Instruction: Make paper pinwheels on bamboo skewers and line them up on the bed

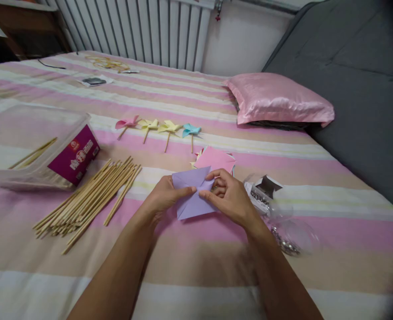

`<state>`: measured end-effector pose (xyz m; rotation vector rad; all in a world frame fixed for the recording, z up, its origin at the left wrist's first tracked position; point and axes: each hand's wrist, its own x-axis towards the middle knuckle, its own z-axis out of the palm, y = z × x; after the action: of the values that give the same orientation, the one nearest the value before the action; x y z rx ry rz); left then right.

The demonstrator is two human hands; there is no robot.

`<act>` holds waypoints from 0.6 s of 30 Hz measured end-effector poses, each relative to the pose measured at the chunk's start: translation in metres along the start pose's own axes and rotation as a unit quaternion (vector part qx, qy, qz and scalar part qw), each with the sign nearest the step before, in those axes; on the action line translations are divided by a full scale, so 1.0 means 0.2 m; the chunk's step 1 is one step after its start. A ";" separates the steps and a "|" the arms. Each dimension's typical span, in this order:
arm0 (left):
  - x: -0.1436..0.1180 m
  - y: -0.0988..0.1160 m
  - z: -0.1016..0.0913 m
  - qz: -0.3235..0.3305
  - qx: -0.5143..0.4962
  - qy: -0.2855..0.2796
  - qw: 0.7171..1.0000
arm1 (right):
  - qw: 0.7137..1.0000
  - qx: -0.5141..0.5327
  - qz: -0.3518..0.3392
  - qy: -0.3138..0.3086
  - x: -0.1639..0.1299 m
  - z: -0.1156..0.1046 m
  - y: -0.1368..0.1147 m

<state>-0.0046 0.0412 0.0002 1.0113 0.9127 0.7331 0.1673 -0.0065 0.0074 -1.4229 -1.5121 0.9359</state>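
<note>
Lying at far left: a clear tub (pixel 33 146), then loose sticks (pixel 89 198) spilling beside it. Pinching the lilac paper (pixel 192 195) at mid-bed, left hand (pixel 164 195) closing on its left edge, right hand (pixel 229 198) pressing folded corners toward the centre. Probably handling light, thin and easily creased; best gripping near the centre folds. Sitting behind: four pinwheels (pixel 159 129); right, a bag (pixel 276 213).

Occlusions and crops
Clear plastic box (pixel 23 146) cut by the left edge; label print unreadable. Pink paper stack (pixel 216 159) partly behind purple sheet (pixel 192 195). Metal bits in clear bag (pixel 283 231) blurred.
</note>
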 end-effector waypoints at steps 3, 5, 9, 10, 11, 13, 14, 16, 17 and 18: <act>0.00 0.01 0.02 0.024 -0.011 0.031 0.999 | 0.997 0.058 0.008 0.044 0.00 0.03 0.00; 0.00 0.01 0.03 0.039 -0.018 0.037 0.998 | 0.995 0.071 0.017 0.072 0.00 0.04 0.00; 0.00 0.01 0.05 0.067 -0.023 0.047 0.996 | 0.990 0.102 0.039 0.089 0.01 0.05 0.01; 0.00 0.01 0.05 0.074 -0.023 0.048 0.996 | 0.989 0.116 0.042 0.077 0.01 0.05 0.01; 0.00 0.00 0.05 0.080 -0.022 0.047 0.995 | 0.989 0.129 0.044 0.063 0.01 0.05 0.01; 0.00 0.00 0.05 0.091 -0.019 0.044 0.995 | 0.986 0.151 0.047 0.045 0.01 0.05 0.00; 0.00 0.00 0.05 0.094 -0.017 0.043 0.995 | 0.985 0.159 0.047 0.045 0.01 0.05 0.00; 0.00 -0.01 0.05 0.098 -0.015 0.037 0.994 | 0.983 0.170 0.050 0.054 0.01 0.05 0.00; 0.00 -0.01 0.05 0.099 -0.014 0.034 0.994 | 0.982 0.172 0.051 0.057 0.01 0.05 0.00; 0.00 -0.01 0.06 0.099 -0.012 0.030 0.995 | 0.982 0.171 0.053 0.060 0.01 0.05 0.01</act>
<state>0.0050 0.0358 0.0018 1.0730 0.8610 0.9435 0.1589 -0.0046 0.0028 -1.2910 -1.1324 1.0951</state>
